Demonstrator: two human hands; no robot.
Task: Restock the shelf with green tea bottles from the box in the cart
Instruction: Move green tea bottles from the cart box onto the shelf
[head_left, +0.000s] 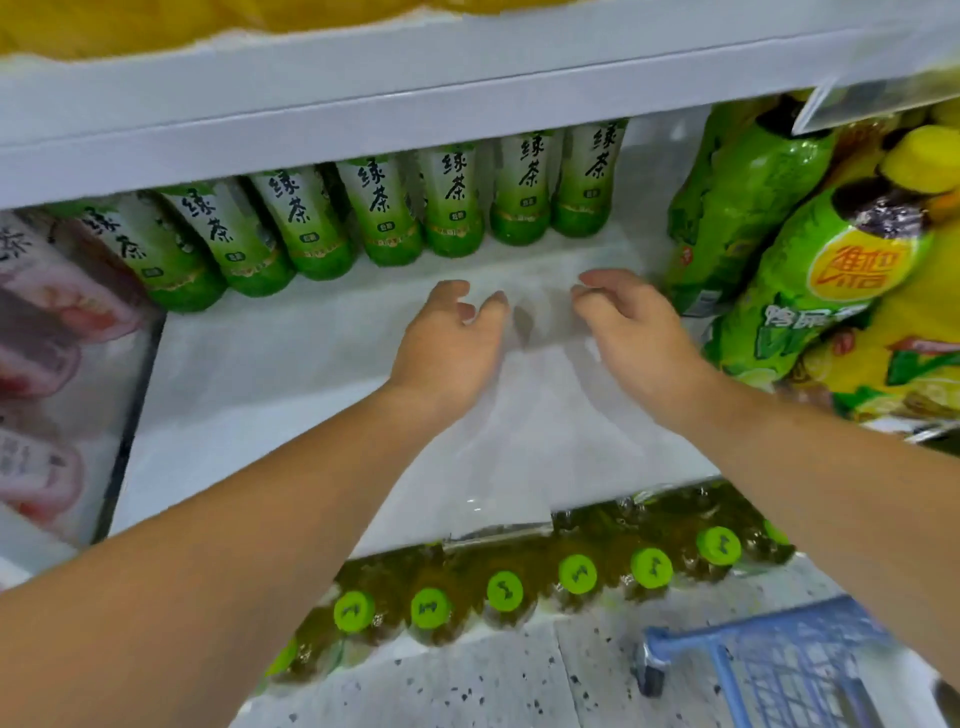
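Several green tea bottles (384, 208) with white and green labels stand in a row at the back of a white shelf (270, 374). Both my hands reach in over the bare shelf in front of that row. My left hand (447, 343) hovers with loosely curled fingers and holds nothing. My right hand (628, 327) is beside it, fingers also loosely curled, holding nothing. Neither hand touches a bottle. On the shelf below, a row of green-capped tea bottles (576, 574) shows from above.
Larger green and yellow bottles (810, 270) crowd the right end of the shelf. Pink-labelled packs (47, 332) fill the left side. The shelf above (363, 98) overhangs the row. A blue cart (779, 670) stands on the speckled floor at lower right.
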